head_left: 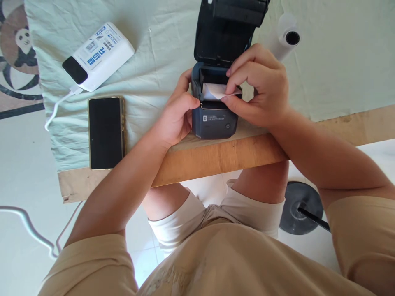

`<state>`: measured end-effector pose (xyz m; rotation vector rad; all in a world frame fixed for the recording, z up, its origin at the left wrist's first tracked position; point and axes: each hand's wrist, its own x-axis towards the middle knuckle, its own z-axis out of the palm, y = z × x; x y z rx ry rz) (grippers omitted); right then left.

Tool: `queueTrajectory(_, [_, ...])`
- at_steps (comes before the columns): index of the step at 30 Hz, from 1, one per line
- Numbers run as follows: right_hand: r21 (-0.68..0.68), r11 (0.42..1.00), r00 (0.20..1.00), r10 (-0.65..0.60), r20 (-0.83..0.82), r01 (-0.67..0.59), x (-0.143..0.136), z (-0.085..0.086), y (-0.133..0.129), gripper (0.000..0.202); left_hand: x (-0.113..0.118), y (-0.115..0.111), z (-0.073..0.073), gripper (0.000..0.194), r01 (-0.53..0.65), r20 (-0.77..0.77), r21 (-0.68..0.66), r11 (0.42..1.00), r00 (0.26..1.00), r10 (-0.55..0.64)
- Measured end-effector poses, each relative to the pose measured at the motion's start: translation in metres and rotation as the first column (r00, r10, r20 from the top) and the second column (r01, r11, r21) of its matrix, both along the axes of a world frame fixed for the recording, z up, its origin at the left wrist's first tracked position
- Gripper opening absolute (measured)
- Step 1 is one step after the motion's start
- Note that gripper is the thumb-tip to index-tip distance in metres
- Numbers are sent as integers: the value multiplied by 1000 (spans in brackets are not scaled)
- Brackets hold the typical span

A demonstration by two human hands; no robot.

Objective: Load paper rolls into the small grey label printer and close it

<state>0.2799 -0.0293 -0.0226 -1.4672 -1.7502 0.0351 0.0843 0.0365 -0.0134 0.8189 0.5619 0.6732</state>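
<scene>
Your portable printer (216,123) sits with its lid (226,37) raised, close to the desk's (222,154) near edge, right of the middle of that edge. Your left hand (178,115) is closed round the printer's left side, thumb on the front corner. Your right hand (267,92) has thumb and fingertips drawn narrow, pinching the loose end of the white paper roll (211,92) in the open bay. That end looks slanted, so a pull to one side could feed it crooked or tear it. Your fingers cover part of the bay, so I can't be sure the roll sits square. If your left grip slackened during a hard tug, the printer could slide off the near edge.
</scene>
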Motion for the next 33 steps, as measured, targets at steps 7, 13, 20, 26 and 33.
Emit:
queueTrajectory(7, [111,972,975,193,114,-205,-9,-4,-8,29,0,2,-5,26,7,29,58,998,1000,-9])
queueTrajectory(13, [254,917,946,264,187,-306,-11,-7,-7,27,-2,30,-46,53,48,67,305,951,995,-72])
queueTrajectory(20, [316,928,978,210,-5,-198,1,-4,0,24,-9,20,-33,92,102,-5,305,947,994,-105])
queueTrajectory(26, [194,966,981,185,-48,-173,10,-13,6,38,-9,21,-33,99,100,7,270,958,994,-106])
queueTrajectory(33, [137,955,962,270,-48,-261,14,-21,10,55,-11,15,-31,71,59,14,273,960,998,-65])
